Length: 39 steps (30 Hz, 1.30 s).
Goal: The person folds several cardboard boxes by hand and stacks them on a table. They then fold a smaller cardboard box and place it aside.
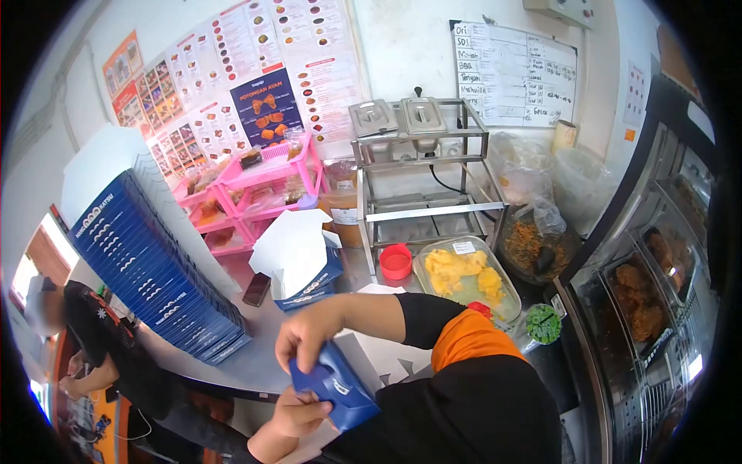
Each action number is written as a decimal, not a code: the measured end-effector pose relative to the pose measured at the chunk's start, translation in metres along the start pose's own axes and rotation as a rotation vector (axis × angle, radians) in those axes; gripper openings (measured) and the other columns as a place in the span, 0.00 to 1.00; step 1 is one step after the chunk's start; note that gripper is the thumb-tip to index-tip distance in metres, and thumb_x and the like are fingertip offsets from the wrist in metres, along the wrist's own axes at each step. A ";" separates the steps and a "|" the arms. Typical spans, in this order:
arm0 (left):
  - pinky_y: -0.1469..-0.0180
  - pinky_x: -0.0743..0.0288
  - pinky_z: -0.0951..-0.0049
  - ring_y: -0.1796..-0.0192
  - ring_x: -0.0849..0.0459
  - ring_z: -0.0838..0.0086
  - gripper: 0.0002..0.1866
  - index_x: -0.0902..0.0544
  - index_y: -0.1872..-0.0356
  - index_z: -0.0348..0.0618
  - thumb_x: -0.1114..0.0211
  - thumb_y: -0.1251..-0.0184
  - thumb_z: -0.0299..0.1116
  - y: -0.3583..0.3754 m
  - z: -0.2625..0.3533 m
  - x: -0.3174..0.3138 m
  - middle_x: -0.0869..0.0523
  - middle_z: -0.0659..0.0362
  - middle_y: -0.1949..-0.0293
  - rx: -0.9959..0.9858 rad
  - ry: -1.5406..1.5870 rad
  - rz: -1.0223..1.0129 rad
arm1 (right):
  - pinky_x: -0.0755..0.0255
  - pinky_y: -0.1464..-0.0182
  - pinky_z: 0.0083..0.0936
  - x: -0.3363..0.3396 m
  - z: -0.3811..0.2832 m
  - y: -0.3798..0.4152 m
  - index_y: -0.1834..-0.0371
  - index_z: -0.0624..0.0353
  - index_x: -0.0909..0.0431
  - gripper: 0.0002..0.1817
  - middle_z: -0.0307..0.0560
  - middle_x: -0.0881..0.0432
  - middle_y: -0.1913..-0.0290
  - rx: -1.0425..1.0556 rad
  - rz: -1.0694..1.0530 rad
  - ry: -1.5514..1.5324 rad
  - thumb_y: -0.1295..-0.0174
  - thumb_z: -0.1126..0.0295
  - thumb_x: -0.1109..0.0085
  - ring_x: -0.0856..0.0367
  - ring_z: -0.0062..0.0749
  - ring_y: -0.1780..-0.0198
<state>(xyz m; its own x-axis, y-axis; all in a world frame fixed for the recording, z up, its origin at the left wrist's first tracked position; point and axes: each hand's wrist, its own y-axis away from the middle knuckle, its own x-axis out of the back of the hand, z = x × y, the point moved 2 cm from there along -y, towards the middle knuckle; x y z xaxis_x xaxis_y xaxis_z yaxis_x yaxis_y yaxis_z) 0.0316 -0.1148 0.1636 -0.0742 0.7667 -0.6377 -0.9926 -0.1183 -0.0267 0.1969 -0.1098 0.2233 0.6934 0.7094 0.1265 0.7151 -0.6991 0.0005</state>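
A blue cardboard box with white inner faces is between my two hands, tilted over the counter edge. My right hand reaches in from the right, its fingers pinching the box's upper left corner. Below it, my left hand grips the lower left side, thumb on the blue face. Just beyond the hands stands an open blue-and-white box, its white flaps spread. A tall stack of nested blue boxes leans at the left. White card lies partly hidden under my right forearm.
A phone, a red lid and a tray of yellow food are on the counter. Behind are pink racks and a metal stand. A glass cabinet borders the right; a person is at the left.
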 end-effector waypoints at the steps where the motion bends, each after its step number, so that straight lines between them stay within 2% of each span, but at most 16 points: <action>1: 0.69 0.20 0.68 0.67 0.17 0.63 0.18 0.30 0.52 0.29 0.47 0.47 0.13 -0.001 -0.005 0.003 0.20 0.47 0.60 0.000 0.060 -0.039 | 0.34 0.63 0.17 -0.001 0.000 -0.002 0.62 0.65 0.24 0.17 0.40 0.23 0.71 0.075 -0.063 0.035 0.57 0.71 0.34 0.27 0.19 0.69; 4: 0.51 0.26 0.62 0.53 0.20 0.60 0.24 0.33 0.47 0.28 0.47 0.50 0.13 -0.008 -0.008 0.011 0.22 0.47 0.53 0.067 0.271 -0.283 | 0.34 0.64 0.18 0.005 -0.004 0.000 0.65 0.65 0.25 0.17 0.41 0.24 0.70 0.176 0.120 0.152 0.59 0.71 0.33 0.27 0.21 0.68; 5: 0.56 0.23 0.62 0.57 0.19 0.60 0.23 0.32 0.49 0.27 0.47 0.50 0.12 -0.005 -0.008 0.009 0.22 0.46 0.54 0.018 0.235 -0.079 | 0.34 0.62 0.21 0.010 -0.006 0.001 0.65 0.66 0.24 0.16 0.43 0.24 0.67 0.231 0.188 0.208 0.57 0.71 0.33 0.27 0.24 0.66; 8: 0.57 0.22 0.61 0.57 0.18 0.60 0.22 0.32 0.49 0.27 0.47 0.50 0.12 -0.006 -0.008 0.018 0.21 0.46 0.54 0.019 0.056 -0.100 | 0.34 0.62 0.23 0.000 0.004 -0.001 0.65 0.65 0.22 0.15 0.43 0.25 0.65 0.151 -0.256 0.180 0.57 0.72 0.33 0.27 0.25 0.64; 9: 0.55 0.24 0.58 0.57 0.18 0.58 0.23 0.32 0.49 0.27 0.45 0.50 0.14 -0.007 -0.009 0.025 0.22 0.45 0.54 0.059 0.075 -0.253 | 0.34 0.62 0.23 -0.003 -0.001 0.000 0.62 0.64 0.20 0.16 0.42 0.24 0.66 0.147 -0.244 0.230 0.57 0.72 0.34 0.27 0.25 0.66; 12: 0.56 0.23 0.56 0.59 0.18 0.55 0.22 0.33 0.48 0.27 0.42 0.48 0.19 -0.006 0.005 0.042 0.22 0.42 0.56 0.049 -0.148 -0.107 | 0.36 0.66 0.21 0.000 -0.005 0.008 0.59 0.63 0.21 0.18 0.40 0.24 0.70 0.139 -0.097 0.157 0.57 0.71 0.34 0.28 0.23 0.68; 14: 0.53 0.26 0.52 0.55 0.20 0.51 0.26 0.35 0.44 0.34 0.42 0.38 0.40 -0.011 0.040 0.064 0.21 0.40 0.58 -0.040 -0.202 -0.169 | 0.34 0.65 0.17 0.006 -0.023 0.024 0.58 0.63 0.21 0.19 0.42 0.20 0.68 0.054 0.069 0.258 0.57 0.73 0.34 0.28 0.20 0.69; 17: 0.48 0.28 0.59 0.52 0.21 0.57 0.28 0.36 0.42 0.41 0.47 0.36 0.49 -0.009 0.068 0.132 0.21 0.46 0.54 -0.631 -0.031 0.424 | 0.32 0.64 0.18 0.016 -0.040 0.056 0.60 0.64 0.21 0.15 0.41 0.21 0.70 0.357 0.400 0.280 0.55 0.77 0.35 0.26 0.20 0.70; 20: 0.46 0.29 0.64 0.50 0.22 0.64 0.27 0.37 0.41 0.42 0.47 0.35 0.47 -0.010 0.028 0.174 0.23 0.50 0.50 -0.679 -0.090 0.802 | 0.30 0.62 0.16 0.019 -0.050 0.083 0.65 0.65 0.22 0.10 0.43 0.20 0.69 0.752 0.802 0.182 0.52 0.76 0.37 0.24 0.20 0.67; 22: 0.45 0.31 0.66 0.47 0.26 0.68 0.27 0.39 0.38 0.43 0.45 0.35 0.41 -0.020 -0.027 0.189 0.25 0.52 0.49 -0.499 -0.290 0.808 | 0.30 0.61 0.18 0.018 -0.054 0.086 0.67 0.64 0.22 0.08 0.43 0.20 0.69 0.729 1.034 0.255 0.51 0.76 0.39 0.23 0.23 0.66; 25: 0.42 0.33 0.70 0.42 0.28 0.65 0.24 0.30 0.44 0.43 0.37 0.43 0.31 -0.037 -0.086 0.153 0.24 0.57 0.46 -0.060 -1.187 0.407 | 0.31 0.60 0.21 0.029 -0.049 0.052 0.67 0.61 0.23 0.07 0.44 0.21 0.69 0.422 0.953 0.636 0.50 0.77 0.42 0.22 0.29 0.64; 26: 0.38 0.40 0.58 0.37 0.34 0.61 0.22 0.30 0.43 0.51 0.42 0.40 0.33 -0.040 -0.097 0.134 0.29 0.56 0.41 -0.149 -1.341 0.137 | 0.31 0.59 0.22 0.033 -0.043 0.036 0.66 0.60 0.23 0.07 0.44 0.21 0.69 0.283 0.843 0.805 0.50 0.78 0.43 0.22 0.30 0.64; 28: 0.37 0.47 0.47 0.32 0.44 0.59 0.25 0.32 0.41 0.58 0.41 0.42 0.40 -0.055 -0.145 0.144 0.38 0.57 0.35 0.257 -1.985 -0.270 | 0.32 0.58 0.24 0.049 -0.024 0.013 0.65 0.59 0.24 0.08 0.45 0.21 0.66 0.279 0.909 0.838 0.49 0.78 0.46 0.23 0.32 0.62; 31: 0.37 0.52 0.40 0.30 0.51 0.59 0.28 0.33 0.40 0.64 0.40 0.44 0.45 -0.037 -0.155 0.145 0.46 0.61 0.31 -0.050 -1.995 -0.108 | 0.33 0.58 0.22 0.086 -0.003 -0.003 0.65 0.62 0.25 0.07 0.44 0.22 0.65 0.398 1.098 0.692 0.47 0.79 0.48 0.25 0.26 0.62; 34: 0.36 0.58 0.40 0.29 0.53 0.59 0.32 0.35 0.38 0.61 0.38 0.47 0.49 -0.046 -0.154 0.154 0.45 0.63 0.32 0.207 -1.930 -0.191 | 0.33 0.57 0.25 0.108 0.010 -0.032 0.64 0.61 0.26 0.07 0.45 0.22 0.64 0.392 1.123 0.660 0.46 0.77 0.50 0.25 0.31 0.62; 39: 0.35 0.61 0.39 0.29 0.54 0.59 0.28 0.30 0.42 0.61 0.37 0.47 0.49 -0.049 -0.139 0.158 0.43 0.64 0.32 0.250 -1.684 -0.210 | 0.31 0.57 0.34 0.147 0.051 -0.084 0.63 0.57 0.25 0.09 0.51 0.21 0.62 0.215 1.152 0.846 0.46 0.73 0.53 0.23 0.47 0.59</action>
<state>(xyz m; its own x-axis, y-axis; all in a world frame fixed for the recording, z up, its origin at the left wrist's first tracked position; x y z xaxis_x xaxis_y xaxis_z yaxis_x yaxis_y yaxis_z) 0.0815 -0.0759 -0.0429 0.2004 0.5420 0.8162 -0.9753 0.0313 0.2187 0.2435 0.0576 0.1913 0.6778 -0.5468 0.4915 -0.1426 -0.7536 -0.6417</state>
